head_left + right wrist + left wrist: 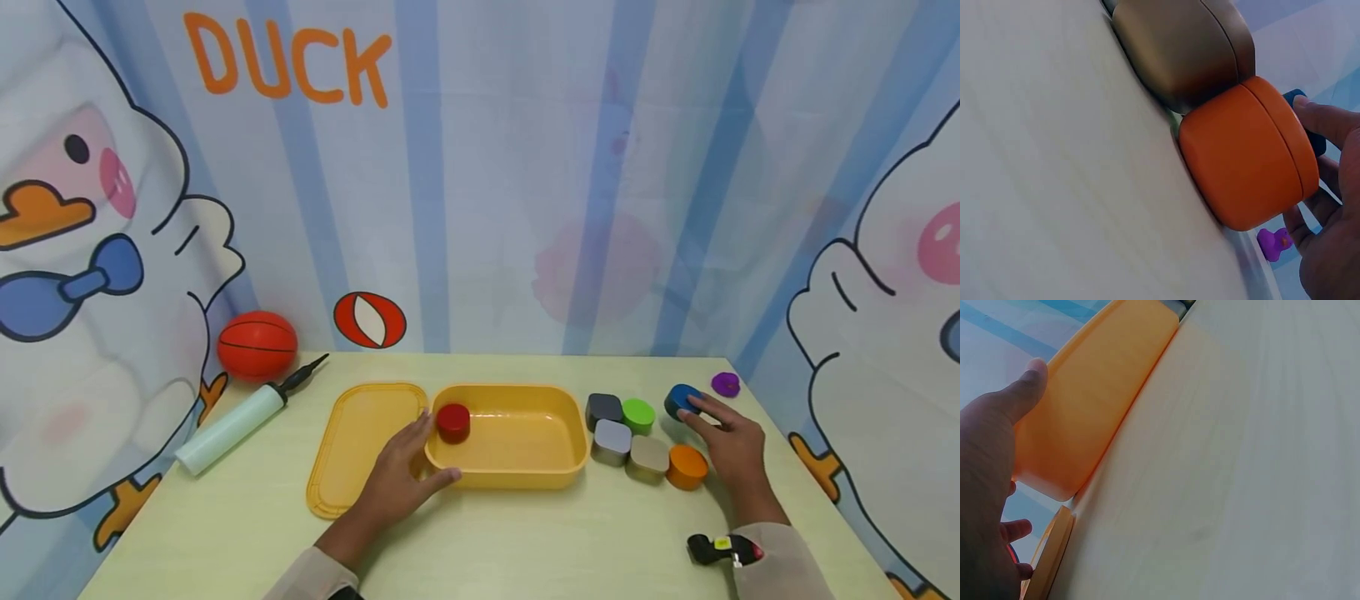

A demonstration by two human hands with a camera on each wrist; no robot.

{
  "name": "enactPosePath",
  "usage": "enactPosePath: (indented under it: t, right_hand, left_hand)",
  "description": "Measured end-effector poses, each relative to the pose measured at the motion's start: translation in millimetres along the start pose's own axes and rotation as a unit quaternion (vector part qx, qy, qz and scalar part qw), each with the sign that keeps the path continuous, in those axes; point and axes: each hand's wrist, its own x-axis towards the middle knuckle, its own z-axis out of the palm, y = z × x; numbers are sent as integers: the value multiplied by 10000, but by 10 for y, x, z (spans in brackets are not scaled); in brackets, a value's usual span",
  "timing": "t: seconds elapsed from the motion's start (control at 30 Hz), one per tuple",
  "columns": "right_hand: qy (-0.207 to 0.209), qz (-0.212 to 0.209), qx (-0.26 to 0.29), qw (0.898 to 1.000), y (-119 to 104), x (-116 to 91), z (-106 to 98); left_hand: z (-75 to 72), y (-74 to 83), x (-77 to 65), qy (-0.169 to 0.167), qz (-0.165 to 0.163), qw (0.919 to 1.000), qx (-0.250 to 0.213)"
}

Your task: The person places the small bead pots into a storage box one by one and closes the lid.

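My left hand [401,475] spans the front left corner of a yellow plastic box [517,481]. Its fingers lie along the left side while the thumb touches the front wall [1094,400]. Inside the box, at its left end, stands a red round tin [453,423]. My right hand [733,446] pinches a blue round tin [681,402] between thumb and fingers, behind an orange round tin [687,467]. In the right wrist view the orange tin [1244,156] hides much of the blue one [1317,142].
Dark grey [603,410], green [638,416], silver [612,442] and beige [648,460] tins cluster right of the box. A yellow lid [345,450] lies left. Farther out are a pump [232,429], an orange ball [257,346] and a purple duck [1272,244].
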Motion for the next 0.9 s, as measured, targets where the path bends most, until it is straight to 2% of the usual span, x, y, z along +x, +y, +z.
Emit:
enactPosePath:
  t: [0.23,0.5,0.73,0.9]
  right_hand:
    - [129,-294,33,9995,-102,-39,25]
    - [164,-1034,-277,9941,-360,-86,155]
    - [30,-1717,198,9849,-541,-148,317]
    - [-146,-1963,138,9803,-633,-241,381]
  left_hand:
    - [-1,2,-5,0,-24,10000,16]
    - [-6,4,-5,47,-7,10000,62]
    - [-15,18,14,94,-7,9999,88]
    - [6,16,8,123,104,9998,120]
